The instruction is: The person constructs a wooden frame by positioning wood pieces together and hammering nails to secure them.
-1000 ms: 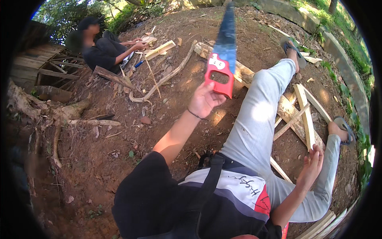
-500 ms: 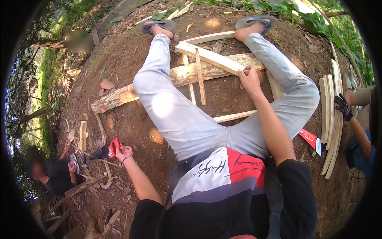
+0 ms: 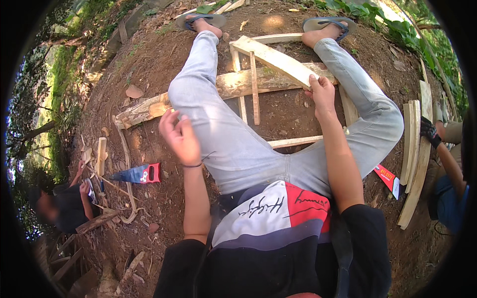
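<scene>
My right hand (image 3: 322, 95) pinches the near right end of a pale wooden plank (image 3: 272, 58). That plank slants away to the far left, over a thick rough-barked log (image 3: 235, 84). Over my left thigh hovers my left hand (image 3: 181, 138), fingers apart and holding nothing. A handsaw (image 3: 137, 174) with a red handle and dark blade lies on the dirt to my left. A thin wooden stick (image 3: 255, 88) crosses the log between my legs, beneath or against the plank.
Long cut boards (image 3: 409, 139) lie at the right, where another person's gloved hand (image 3: 430, 131) touches one. A red and white saw-shaped piece (image 3: 387, 180) is beside my right thigh. More wood strips (image 3: 297, 142) lie between my legs. Another person (image 3: 69, 206) sits at the far left.
My left hand has let go of the saw, leaving it on the ground, and moved up and right over my thigh. The plank in my right hand has turned to show a wider face.
</scene>
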Available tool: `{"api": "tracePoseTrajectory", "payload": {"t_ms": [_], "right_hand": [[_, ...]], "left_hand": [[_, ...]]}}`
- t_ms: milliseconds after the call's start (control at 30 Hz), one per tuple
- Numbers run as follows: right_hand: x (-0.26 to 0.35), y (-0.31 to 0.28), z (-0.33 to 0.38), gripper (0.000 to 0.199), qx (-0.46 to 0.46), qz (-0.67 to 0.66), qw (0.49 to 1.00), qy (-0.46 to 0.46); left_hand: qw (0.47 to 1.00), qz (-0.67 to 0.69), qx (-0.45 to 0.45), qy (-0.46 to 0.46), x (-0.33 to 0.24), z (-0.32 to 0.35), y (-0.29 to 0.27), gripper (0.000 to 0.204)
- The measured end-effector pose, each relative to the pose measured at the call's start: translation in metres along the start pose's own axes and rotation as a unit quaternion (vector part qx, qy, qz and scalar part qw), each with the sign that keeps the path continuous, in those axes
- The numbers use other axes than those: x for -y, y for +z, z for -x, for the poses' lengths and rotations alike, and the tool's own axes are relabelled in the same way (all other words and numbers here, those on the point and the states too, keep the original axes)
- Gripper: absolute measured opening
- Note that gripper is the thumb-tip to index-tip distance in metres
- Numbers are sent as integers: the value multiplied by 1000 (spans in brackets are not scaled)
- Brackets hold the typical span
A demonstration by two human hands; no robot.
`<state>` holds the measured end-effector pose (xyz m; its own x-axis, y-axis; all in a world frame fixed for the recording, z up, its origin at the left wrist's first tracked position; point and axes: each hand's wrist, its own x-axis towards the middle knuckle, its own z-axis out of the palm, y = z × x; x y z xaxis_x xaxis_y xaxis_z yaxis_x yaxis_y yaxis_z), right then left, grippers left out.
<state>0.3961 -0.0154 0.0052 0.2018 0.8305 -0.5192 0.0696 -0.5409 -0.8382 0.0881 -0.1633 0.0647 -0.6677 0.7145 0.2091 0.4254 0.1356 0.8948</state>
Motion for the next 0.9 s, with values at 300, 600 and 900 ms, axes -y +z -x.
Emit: {"api": "tracePoseTrajectory", "payload": {"t_ms": [300,600,900], "right_hand": [[2,-1,-3,26,10,-47,999,9],[-15,4,-97,31,-23,93,989,-114],[-21,9,-95,42,-90,268,951,-126]], "left_hand": [[896,-287,338,-11,-11,-14,171,51],[859,-284,409,-117,34,-24,173,39],[864,-296,386,-132,36,-24,174,41]]}}
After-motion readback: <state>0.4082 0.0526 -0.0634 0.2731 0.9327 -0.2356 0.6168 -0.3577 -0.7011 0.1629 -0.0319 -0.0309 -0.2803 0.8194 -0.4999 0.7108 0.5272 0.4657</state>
